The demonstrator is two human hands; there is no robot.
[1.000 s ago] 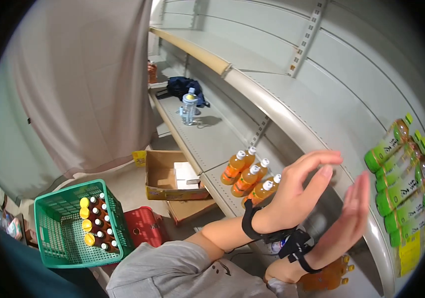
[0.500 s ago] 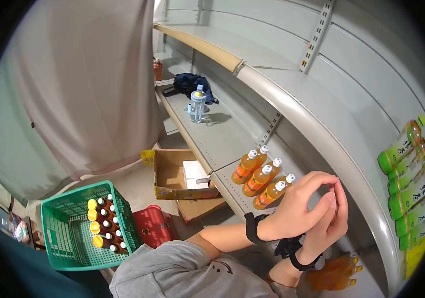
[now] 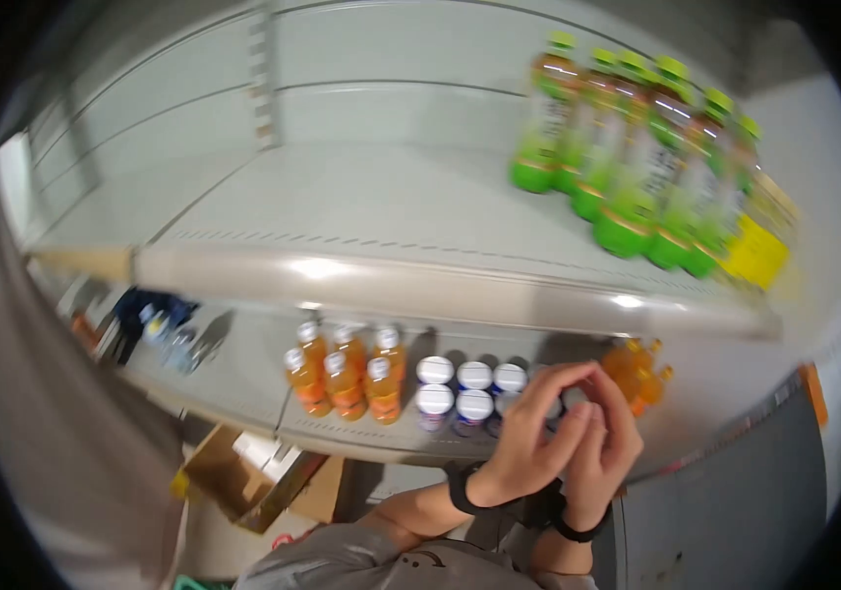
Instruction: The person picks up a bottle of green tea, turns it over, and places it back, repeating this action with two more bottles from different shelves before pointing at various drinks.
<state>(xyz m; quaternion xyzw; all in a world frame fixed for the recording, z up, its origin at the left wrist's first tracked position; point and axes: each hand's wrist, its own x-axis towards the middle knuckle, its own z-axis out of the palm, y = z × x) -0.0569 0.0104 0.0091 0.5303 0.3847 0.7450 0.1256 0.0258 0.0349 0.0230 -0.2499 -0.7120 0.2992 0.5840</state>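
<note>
My left hand [image 3: 521, 447] and my right hand [image 3: 605, 460] are raised in front of the lower shelf. Their fingertips and thumbs meet, so the curved fingers form a ring with a gap inside. Neither hand holds anything that I can see. Black bands circle both wrists. Behind and left of the hands stand white-lidded containers [image 3: 435, 401] in two rows, some partly hidden by my fingers. Further left are several orange drink bottles [image 3: 346, 388] with white caps. Yellow-orange bottles [image 3: 637, 372] show just beyond my right fingers.
Green-capped tea bottles [image 3: 637, 187] stand in a group on the upper shelf [image 3: 371, 202], beside a yellow tag [image 3: 756, 254]. A clear bottle [image 3: 179, 349] and dark cloth [image 3: 140, 315] lie at left. Below is an open cardboard box [image 3: 219, 472]. A grey panel [image 3: 725, 501] stands right.
My view has swung right and now faces the shelves squarely, with the white-lidded containers in sight. The green basket has almost left the view. Both hands keep their joined pose.
</note>
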